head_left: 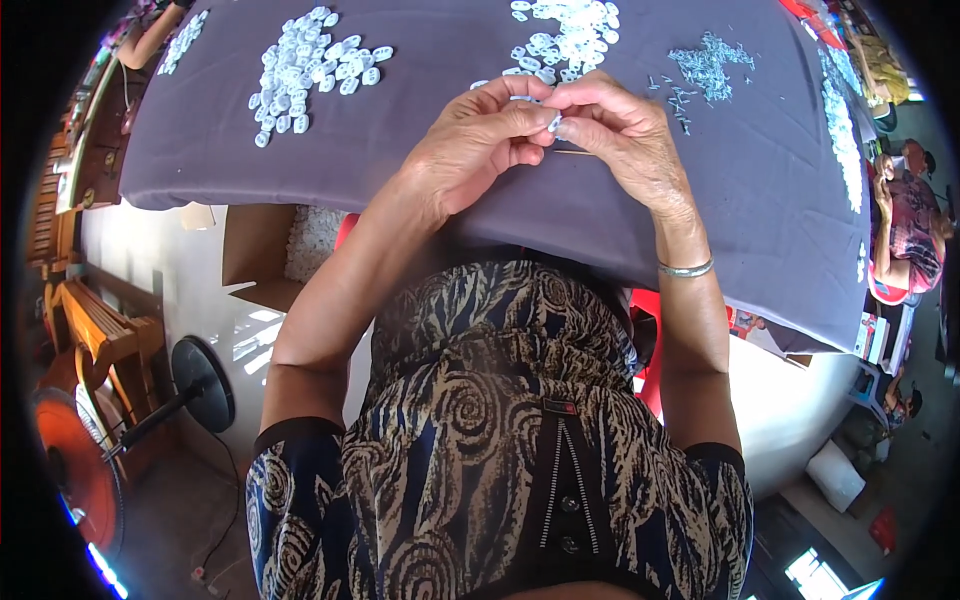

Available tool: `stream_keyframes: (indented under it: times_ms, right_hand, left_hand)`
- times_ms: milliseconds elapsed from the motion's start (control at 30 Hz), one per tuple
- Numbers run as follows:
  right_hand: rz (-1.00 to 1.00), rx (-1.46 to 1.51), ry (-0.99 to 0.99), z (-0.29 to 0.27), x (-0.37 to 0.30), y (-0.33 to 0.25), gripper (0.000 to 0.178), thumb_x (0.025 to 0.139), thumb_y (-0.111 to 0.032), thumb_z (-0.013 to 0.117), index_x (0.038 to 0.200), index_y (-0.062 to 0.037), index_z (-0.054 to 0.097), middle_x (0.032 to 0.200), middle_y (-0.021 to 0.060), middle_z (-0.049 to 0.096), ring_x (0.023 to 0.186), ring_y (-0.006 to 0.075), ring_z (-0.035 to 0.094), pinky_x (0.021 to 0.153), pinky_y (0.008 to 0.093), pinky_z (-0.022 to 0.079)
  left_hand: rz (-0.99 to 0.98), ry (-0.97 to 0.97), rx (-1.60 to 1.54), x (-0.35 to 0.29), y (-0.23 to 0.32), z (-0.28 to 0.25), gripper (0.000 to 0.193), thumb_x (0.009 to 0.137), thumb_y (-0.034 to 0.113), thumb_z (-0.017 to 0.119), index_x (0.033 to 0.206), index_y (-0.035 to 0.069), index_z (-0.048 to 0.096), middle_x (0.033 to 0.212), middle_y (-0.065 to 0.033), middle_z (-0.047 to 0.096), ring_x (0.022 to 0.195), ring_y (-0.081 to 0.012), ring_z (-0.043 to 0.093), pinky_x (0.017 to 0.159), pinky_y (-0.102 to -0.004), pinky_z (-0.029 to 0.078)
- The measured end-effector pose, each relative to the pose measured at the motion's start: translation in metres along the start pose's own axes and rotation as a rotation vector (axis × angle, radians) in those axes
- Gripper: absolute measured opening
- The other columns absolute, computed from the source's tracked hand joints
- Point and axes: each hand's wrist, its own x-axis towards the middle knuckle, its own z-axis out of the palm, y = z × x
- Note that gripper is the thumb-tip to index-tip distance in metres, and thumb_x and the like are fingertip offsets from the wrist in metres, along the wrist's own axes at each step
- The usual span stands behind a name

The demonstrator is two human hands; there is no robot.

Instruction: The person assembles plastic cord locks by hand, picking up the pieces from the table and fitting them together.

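Both my hands are raised over the near edge of the cloth-covered table, fingertips meeting. My left hand [470,145] is closed, thumb and fingers pinching a small white plastic piece [555,122]. From the other side, the thumb and bent fingers of my right hand [630,140] pinch the same piece. Fingers hide most of it. Just beyond my hands lies a heap of similar white oval pieces [575,40]. Right of that heap is a scatter of small silvery screw-like parts [712,66]. A thin pale stick [573,152] shows below my right fingers.
Another heap of white pieces [295,80] lies left on the grey tablecloth [400,30]. Someone's arm [148,42] reaches in at the far left. A seated person [908,230] is at the right. An open cardboard box [262,245] and a fan [75,465] stand on the left.
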Motion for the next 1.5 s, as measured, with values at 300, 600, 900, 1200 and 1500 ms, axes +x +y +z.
stream_keyframes:
  times_ms: [300,600,900,1200,1500]
  right_hand:
    - [0.083,0.054,0.147,0.008,-0.001,0.0,0.008,0.083,-0.006,0.069,0.085,-0.0008,0.063,0.079,0.0027,0.065,0.07,0.008,0.063,0.062,0.0209,0.051]
    - [0.202,0.1,0.071,0.003,0.001,-0.003,0.01,0.079,-0.01,0.072,0.081,-0.0007,0.067,0.075,0.0061,0.067,0.067,0.0084,0.062,0.06,0.0212,0.049]
    - [0.171,-0.126,0.036,0.003,0.0,-0.006,0.007,0.082,-0.008,0.07,0.081,-0.0015,0.068,0.074,0.0031,0.066,0.069,0.0065,0.06,0.062,0.0205,0.048]
    - [0.187,-0.303,0.081,-0.04,-0.006,-0.019,0.009,0.084,-0.012,0.067,0.088,-0.0045,0.066,0.074,-0.0051,0.059,0.067,0.0027,0.05,0.058,0.0193,0.042]
    - [0.344,-0.679,0.058,-0.107,-0.028,0.0,0.014,0.079,-0.016,0.067,0.08,-0.0023,0.063,0.065,-0.0038,0.052,0.062,0.0045,0.045,0.055,0.0232,0.039]
  left_hand:
    - [0.09,0.089,0.216,-0.004,-0.003,0.012,0.018,0.089,0.005,0.058,0.106,0.001,0.059,0.094,-0.0068,0.064,0.082,-0.0142,0.063,0.07,-0.0264,0.053]
    - [0.26,0.024,0.682,-0.008,0.01,0.009,0.021,0.085,-0.001,0.06,0.106,0.004,0.061,0.089,-0.0042,0.066,0.079,-0.0107,0.063,0.068,-0.0234,0.052]
    - [0.265,0.031,0.692,-0.003,0.009,-0.002,0.015,0.085,-0.001,0.062,0.1,0.004,0.061,0.084,-0.0026,0.065,0.076,-0.0105,0.062,0.065,-0.0239,0.049]
    - [0.291,0.025,0.616,0.002,0.0,-0.002,0.013,0.086,-0.002,0.06,0.097,0.002,0.061,0.083,-0.0022,0.061,0.074,-0.009,0.059,0.064,-0.0232,0.051]
    - [0.317,0.086,0.647,0.004,-0.008,0.0,0.021,0.086,0.0,0.06,0.107,0.002,0.058,0.08,-0.0011,0.058,0.074,-0.0091,0.056,0.065,-0.0244,0.049]
